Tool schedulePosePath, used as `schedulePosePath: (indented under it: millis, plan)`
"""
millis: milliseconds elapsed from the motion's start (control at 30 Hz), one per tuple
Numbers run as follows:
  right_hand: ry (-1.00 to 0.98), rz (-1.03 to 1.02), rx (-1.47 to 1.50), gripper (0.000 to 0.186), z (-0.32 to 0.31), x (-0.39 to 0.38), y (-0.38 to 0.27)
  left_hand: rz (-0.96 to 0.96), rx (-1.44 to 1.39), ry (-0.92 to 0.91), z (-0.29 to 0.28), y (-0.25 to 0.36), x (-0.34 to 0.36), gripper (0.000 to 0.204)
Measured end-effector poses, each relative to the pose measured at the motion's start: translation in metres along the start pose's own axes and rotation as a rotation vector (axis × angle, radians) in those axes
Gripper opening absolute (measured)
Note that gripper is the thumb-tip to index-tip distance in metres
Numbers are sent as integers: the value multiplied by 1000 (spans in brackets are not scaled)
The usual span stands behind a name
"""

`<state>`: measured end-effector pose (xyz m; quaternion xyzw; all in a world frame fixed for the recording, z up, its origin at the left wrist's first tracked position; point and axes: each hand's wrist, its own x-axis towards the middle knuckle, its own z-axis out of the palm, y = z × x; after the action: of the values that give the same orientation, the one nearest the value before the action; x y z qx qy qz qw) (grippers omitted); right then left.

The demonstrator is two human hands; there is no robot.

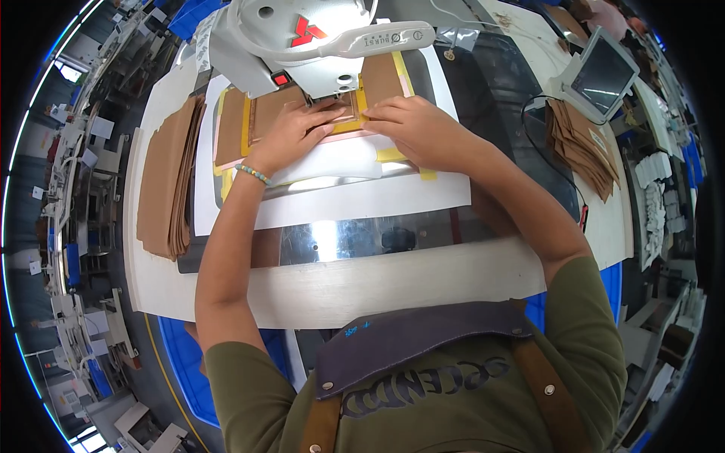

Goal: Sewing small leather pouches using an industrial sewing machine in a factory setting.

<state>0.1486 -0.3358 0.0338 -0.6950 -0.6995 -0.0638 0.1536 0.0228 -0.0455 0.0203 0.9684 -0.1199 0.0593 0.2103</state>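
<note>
Under the white sewing machine head (260, 38) lies a brown fabric panel (381, 79) set in a flat frame edged with yellow tape (245, 124). My left hand (291, 134), with a beaded bracelet (254, 174) on its wrist, rests on the panel just below the needle area. Its fingers are stretched out and the thumb is apart. On the right side of the frame's near edge, my right hand (423, 134) lies with its fingers extended over the yellow border. The machine head hides the needle and part of the panel.
White sheeting (434, 192) spreads beneath the frame, over a shiny metal plate (347, 238). A stack of brown pieces (170, 181) stands left; another brown pile (581, 143) lies right, near a screen (604, 79) and a dark cable. Below the table's left side is a blue bin (189, 370).
</note>
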Motion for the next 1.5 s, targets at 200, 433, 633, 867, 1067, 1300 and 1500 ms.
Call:
schedulePosePath:
  millis: [200, 433, 633, 867, 1067, 1300, 1500]
  plan:
    - [183, 125, 24, 42, 2, -32, 23, -38, 88, 101, 11, 2, 0, 41]
    - [124, 128, 95, 41, 5, -34, 26, -192, 1, 197, -6, -12, -30, 38]
    - [117, 155, 61, 32, 3, -42, 32, -367, 22, 359, -39, -65, -81, 39]
    - [84, 118, 148, 25, -2, -34, 14, -532, 319, 360, -37, -119, -120, 45]
    - [66, 130, 118, 24, 1, -37, 18, -494, 315, 318, -34, -117, -116, 47]
    - [253, 79, -12, 25, -36, -31, 12, -429, 234, 270, -36, -115, -112, 47]
    - [149, -61, 64, 24, -49, -6, -26, -385, 267, 254, -23, -91, -81, 47]
